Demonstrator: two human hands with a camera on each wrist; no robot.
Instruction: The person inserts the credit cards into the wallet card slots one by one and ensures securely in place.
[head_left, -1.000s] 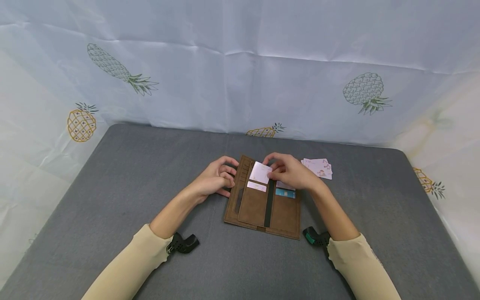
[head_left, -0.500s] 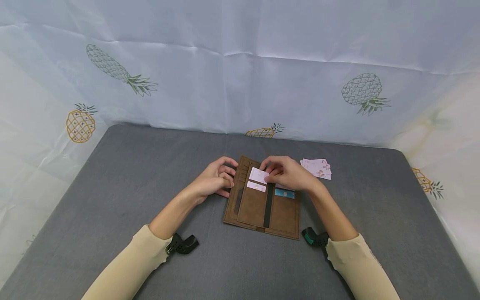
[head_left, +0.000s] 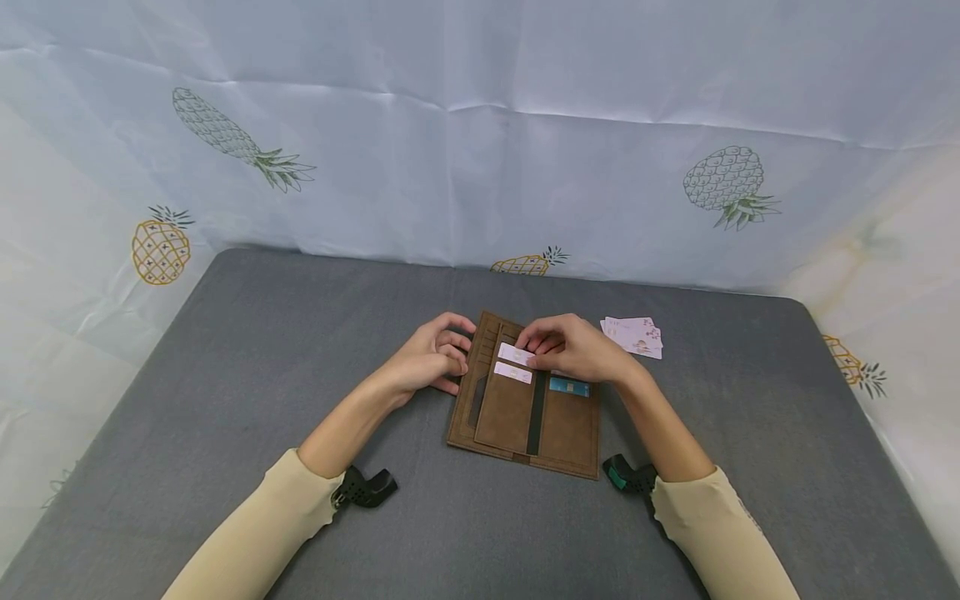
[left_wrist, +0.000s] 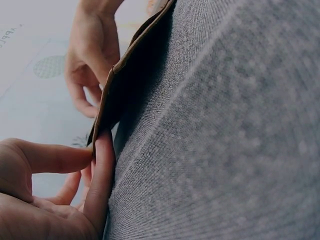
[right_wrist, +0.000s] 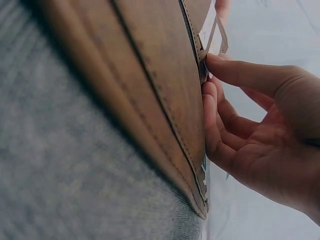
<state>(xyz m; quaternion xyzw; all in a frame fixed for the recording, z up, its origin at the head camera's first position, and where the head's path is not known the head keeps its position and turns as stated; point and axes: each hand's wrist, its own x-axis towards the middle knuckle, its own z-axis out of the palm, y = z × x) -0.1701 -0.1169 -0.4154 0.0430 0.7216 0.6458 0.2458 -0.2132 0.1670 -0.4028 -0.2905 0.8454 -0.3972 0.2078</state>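
Observation:
An open brown wallet [head_left: 504, 421] lies on the grey table, a dark band along its middle. My left hand [head_left: 429, 357] pinches its left edge between thumb and fingers; in the left wrist view that wallet edge [left_wrist: 111, 75] is lifted off the cloth. At the upper left slot, my right hand [head_left: 576, 348] holds a pink card [head_left: 513, 353] by its right end, most of the card inside the slot. A second pink card [head_left: 512, 372] shows just below. On the right panel, a blue card [head_left: 570, 387] sticks out of its slot, partly covered by my right hand.
Several loose pink cards [head_left: 633, 336] lie overlapped on the table, right of the wallet. A white curtain [head_left: 480, 167] with pineapple prints hangs behind the grey table [head_left: 300, 333]. Black wrist cameras [head_left: 367, 487] extend from both sleeves.
The pink card in my right hand has slid down into the upper left slot, so less of it shows. My right hand moved slightly down and left with it; the left hand stays put.

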